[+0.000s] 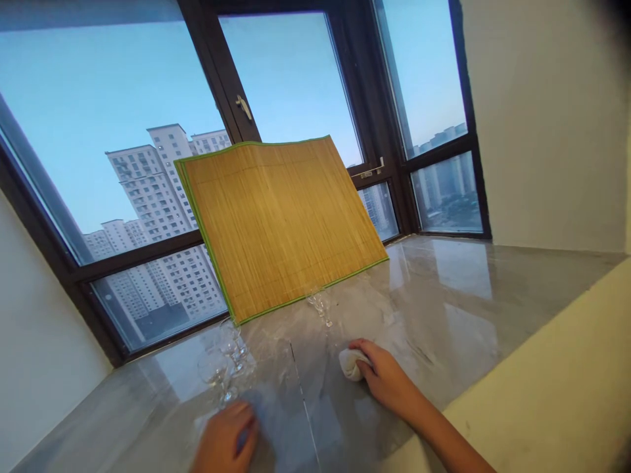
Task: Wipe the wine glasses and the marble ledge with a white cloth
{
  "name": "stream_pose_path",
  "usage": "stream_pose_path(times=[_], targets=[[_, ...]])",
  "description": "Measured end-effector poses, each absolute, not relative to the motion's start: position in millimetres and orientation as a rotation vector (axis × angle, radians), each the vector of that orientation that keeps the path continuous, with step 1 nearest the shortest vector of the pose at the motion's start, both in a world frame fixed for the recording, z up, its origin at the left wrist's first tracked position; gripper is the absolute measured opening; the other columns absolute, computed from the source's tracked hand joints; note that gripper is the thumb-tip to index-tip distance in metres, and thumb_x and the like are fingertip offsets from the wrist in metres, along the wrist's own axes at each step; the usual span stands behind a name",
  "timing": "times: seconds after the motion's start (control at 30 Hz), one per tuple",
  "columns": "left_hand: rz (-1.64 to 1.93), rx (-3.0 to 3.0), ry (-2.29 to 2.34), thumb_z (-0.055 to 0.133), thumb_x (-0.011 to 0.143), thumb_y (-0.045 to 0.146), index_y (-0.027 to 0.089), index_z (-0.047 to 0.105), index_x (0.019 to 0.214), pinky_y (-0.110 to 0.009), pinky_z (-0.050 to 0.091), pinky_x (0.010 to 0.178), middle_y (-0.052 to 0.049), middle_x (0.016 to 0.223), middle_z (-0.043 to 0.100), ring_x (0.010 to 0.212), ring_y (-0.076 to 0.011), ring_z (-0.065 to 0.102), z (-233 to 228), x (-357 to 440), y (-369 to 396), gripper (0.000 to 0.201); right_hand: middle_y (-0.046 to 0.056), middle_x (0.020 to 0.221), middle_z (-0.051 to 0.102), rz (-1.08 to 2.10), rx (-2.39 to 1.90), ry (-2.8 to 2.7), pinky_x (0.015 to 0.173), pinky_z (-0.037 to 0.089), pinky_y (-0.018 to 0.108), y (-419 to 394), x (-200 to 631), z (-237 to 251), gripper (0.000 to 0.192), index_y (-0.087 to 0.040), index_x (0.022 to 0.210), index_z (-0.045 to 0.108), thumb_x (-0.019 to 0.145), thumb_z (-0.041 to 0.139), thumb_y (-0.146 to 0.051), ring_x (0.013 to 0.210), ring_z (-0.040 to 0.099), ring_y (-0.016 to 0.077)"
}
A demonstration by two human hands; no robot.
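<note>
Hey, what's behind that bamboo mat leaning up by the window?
Behind the bamboo mat stands the dark window frame, with glass and tower blocks beyond. The mat covers the lower frame and sill directly behind it.

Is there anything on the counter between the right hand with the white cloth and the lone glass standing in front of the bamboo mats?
Nothing visible. The right hand rests on the white cloth, and only bare counter lies between it and the lone glass. The other glasses stand off to the left, by the left hand.
</note>
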State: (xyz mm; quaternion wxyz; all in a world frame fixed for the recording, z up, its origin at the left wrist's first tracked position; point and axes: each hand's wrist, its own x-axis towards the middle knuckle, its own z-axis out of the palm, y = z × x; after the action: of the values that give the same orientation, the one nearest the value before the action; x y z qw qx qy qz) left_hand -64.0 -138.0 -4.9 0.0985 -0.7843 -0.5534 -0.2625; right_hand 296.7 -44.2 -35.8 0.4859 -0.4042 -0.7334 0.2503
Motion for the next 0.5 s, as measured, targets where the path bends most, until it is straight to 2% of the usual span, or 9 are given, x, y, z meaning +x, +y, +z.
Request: stream_pose_path(times=[0.03,0.07,0.13,0.2,0.33,0.5], targets=[[-0.733,-2.422,-1.610,0.052,0.087,0.038,0.029,0.070,0.078,-0.034,0.055,0.070,-0.004,0.081,0.071,0.076,-0.0224,0.065,-2.7,-41.2,-124.8,0.022,0.010,0.115,0.068,0.613,-0.984,-1.783,0.097,0.045,0.037,-45.3,297.3,-34.8,0.033,-0.017,0.113,0.062,0.085,0.045,-0.017,0.108,0.062,0.0228],[-0.755,-2.450,-1.604,0.053,0.087,0.035,0.029,0.071,0.098,-0.037,0.055,0.082,-0.006,0.097,0.072,0.090,-0.0237,0.066,-0.9,-19.0,-108.0,0.022,0.010,0.114,0.068,0.616,-0.986,-1.782,0.097,0.045,0.037,-46.4,297.9,-33.5,0.032,-0.017,0.112,0.062,0.085,0.045,-0.016,0.108,0.062,0.0226],[-0.785,-2.479,-1.636,0.054,0.086,0.032,0.026,0.065,0.119,-0.040,0.050,0.097,-0.009,0.117,0.066,0.109,-0.0244,0.061,0.8,21.1,-66.9,0.035,0.009,0.113,0.068,0.619,-0.990,-1.782,0.096,0.045,0.037,-49.0,299.1,-30.5,0.032,-0.018,0.112,0.062,0.085,0.045,-0.016,0.107,0.062,0.0222],[-0.732,-2.443,-1.746,0.058,0.083,0.034,0.020,0.065,0.121,-0.040,0.046,0.101,-0.013,0.120,0.062,0.114,-0.0253,0.058,-0.4,52.7,-23.5,0.041,0.008,0.112,0.068,0.616,-0.997,-1.783,0.095,0.045,0.036,-51.4,300.0,-27.6,0.031,-0.019,0.111,0.062,0.085,0.045,-0.015,0.106,0.062,0.0221],[-0.636,-2.288,-1.855,0.064,0.077,0.051,0.019,0.056,0.135,-0.053,0.028,0.112,-0.020,0.139,0.050,0.132,-0.0352,0.043,-6.3,87.2,41.9,0.067,0.008,0.111,0.068,0.606,-1.017,-1.788,0.094,0.045,0.036,-54.6,300.6,-24.7,0.031,-0.019,0.111,0.062,0.085,0.045,-0.015,0.105,0.062,0.0222],[-0.401,-2.340,-1.919,0.055,0.081,0.063,0.024,0.055,0.137,-0.056,0.018,0.115,-0.017,0.150,0.042,0.139,-0.0353,0.036,-13.9,93.4,76.3,0.068,0.008,0.112,0.068,0.589,-1.002,-1.799,0.095,0.045,0.036,-53.7,301.3,-25.3,0.031,-0.019,0.112,0.061,0.086,0.046,-0.014,0.105,0.061,0.0217]])
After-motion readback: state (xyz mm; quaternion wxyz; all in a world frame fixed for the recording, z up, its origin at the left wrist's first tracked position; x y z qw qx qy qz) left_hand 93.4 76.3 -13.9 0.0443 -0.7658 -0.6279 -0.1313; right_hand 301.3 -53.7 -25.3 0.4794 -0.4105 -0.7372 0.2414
